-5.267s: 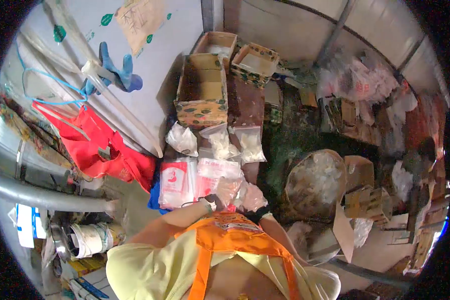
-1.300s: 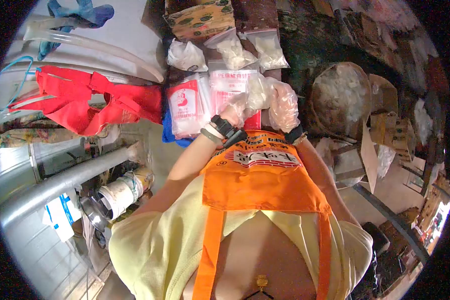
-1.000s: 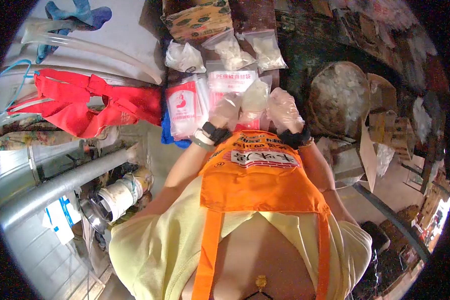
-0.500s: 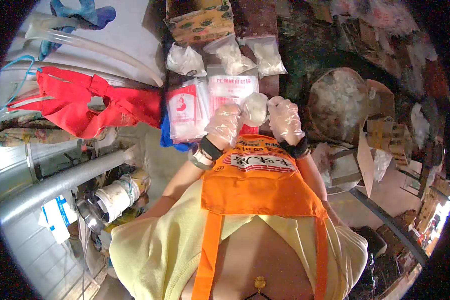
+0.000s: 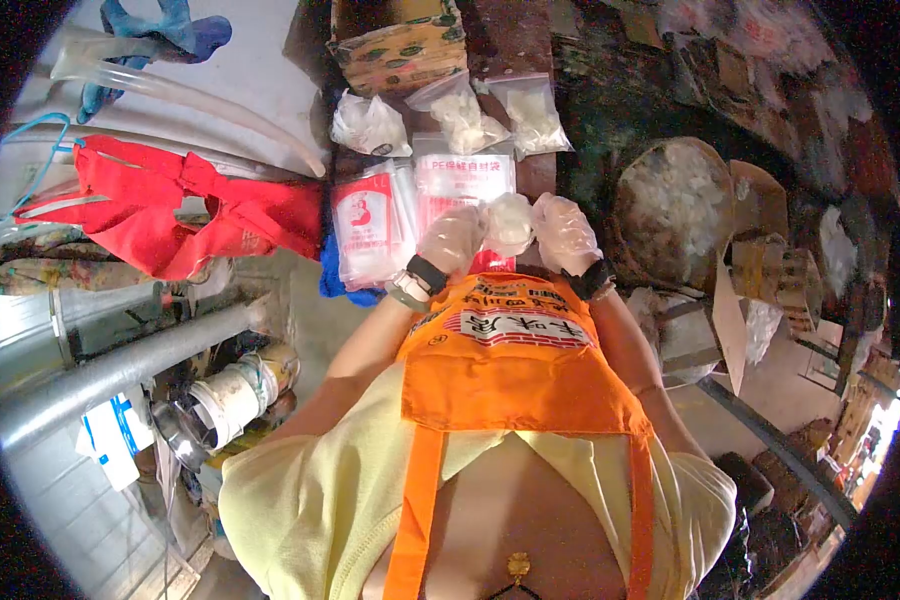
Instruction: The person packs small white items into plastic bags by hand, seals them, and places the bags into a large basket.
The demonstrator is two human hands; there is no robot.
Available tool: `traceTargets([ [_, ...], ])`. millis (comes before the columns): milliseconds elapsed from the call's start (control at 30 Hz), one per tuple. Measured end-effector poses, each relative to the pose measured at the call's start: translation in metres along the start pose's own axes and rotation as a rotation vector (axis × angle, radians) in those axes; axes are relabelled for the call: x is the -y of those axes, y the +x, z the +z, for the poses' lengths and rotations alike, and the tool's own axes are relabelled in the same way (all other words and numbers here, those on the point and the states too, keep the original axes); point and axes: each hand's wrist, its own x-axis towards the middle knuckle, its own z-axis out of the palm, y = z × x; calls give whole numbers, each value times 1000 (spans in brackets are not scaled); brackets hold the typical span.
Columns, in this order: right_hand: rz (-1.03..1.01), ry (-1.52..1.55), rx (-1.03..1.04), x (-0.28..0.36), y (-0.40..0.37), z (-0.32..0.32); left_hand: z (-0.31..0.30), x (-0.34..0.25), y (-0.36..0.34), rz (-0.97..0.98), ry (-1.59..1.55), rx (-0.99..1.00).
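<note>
My left hand (image 5: 451,241) and my right hand (image 5: 569,236) both wear thin clear plastic gloves. Between them is a small clear plastic bag (image 5: 510,224) with whitish contents, its sides pinched by the closed fingers. Just beyond my left hand lies a large pack of printed zip bags (image 5: 465,172). Left of it rests a second red-and-white pack of bags (image 5: 365,220). Farther back is a row: a crumpled white plastic bag (image 5: 370,124), a filled zip bag (image 5: 460,125) and another filled zip bag (image 5: 530,115). Parts of my fingertips are hidden.
A cardboard box (image 5: 400,62) stands at the back of the dark table. To the right is a large round container (image 5: 673,205) of pale pieces, with cardboard boxes (image 5: 760,275) beside it. Red cloth (image 5: 180,215), a clear hose (image 5: 200,95) and blue gloves (image 5: 165,40) lie left.
Both hands stay around the small bag, which sits slightly differently between them. My right hand has turned a little. The packs and filled bags lie as before.
</note>
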Motion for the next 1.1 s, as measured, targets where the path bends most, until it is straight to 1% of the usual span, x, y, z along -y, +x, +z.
traceTargets([
  [33,-87,-110,-13,-3,0,1,8,2,5,-29,-40,-55],
  [67,-40,-130,-12,-4,2,4,14,3,8,-56,-79,-111],
  [133,52,-169,-9,-11,12,18,13,1,12,-16,-125,-206],
  [167,17,-284,-111,-30,15,43,13,1,13,5,-148,-254],
  [200,-17,-399,-212,-59,16,76,3,-3,12,50,-69,-286],
  [233,-36,-362,-275,-57,15,74,-16,-9,9,95,9,-318],
  [267,-57,-325,-337,-56,14,71,-19,-7,7,108,30,-331],
  [300,-64,-134,-357,-15,8,24,-23,-5,4,121,51,-344],
  [333,-73,57,-375,7,2,-1,-15,5,3,103,16,-338],
  [367,-112,-20,-429,3,-2,3,-12,10,1,84,-20,-332],
  [433,55,254,-313,8,-13,-1,-33,0,-4,-2,-101,-283],
  [467,107,342,-249,4,-14,1,-40,-3,-7,-44,-141,-257],
  [500,164,426,-189,0,-15,2,-29,9,-10,30,-105,-242],
  [567,219,775,-146,-9,-20,15,5,37,-16,178,-31,-211],
  [600,246,950,-123,-13,-22,23,3,31,-17,100,-90,-198],
  [667,-234,1457,-270,-23,-16,49,-1,14,-14,-54,-205,-173],
  [733,-311,1486,-264,-15,-16,39,-2,16,-14,21,-207,-188],
  [767,-132,1273,-189,-12,-26,23,-3,18,-15,59,-209,-195],
  [800,39,1052,-116,-3,-32,3,-12,13,-16,53,-232,-188],
  [867,148,945,-93,20,-36,-23,-44,-2,-18,41,-276,-176],
  [900,200,890,-82,25,-35,-29,-49,-1,-17,22,-232,-131],
  [967,155,1214,-97,6,-39,-17,-54,0,-18,-20,-143,-42],
  [1033,513,1079,32,19,-31,-34,-60,0,-8,-203,-149,166],
  [1067,344,1053,-79,2,-30,-11,-60,3,-3,-297,-152,274],
  [1100,173,1022,-191,-29,-31,30,-52,12,1,-330,-250,327],
])
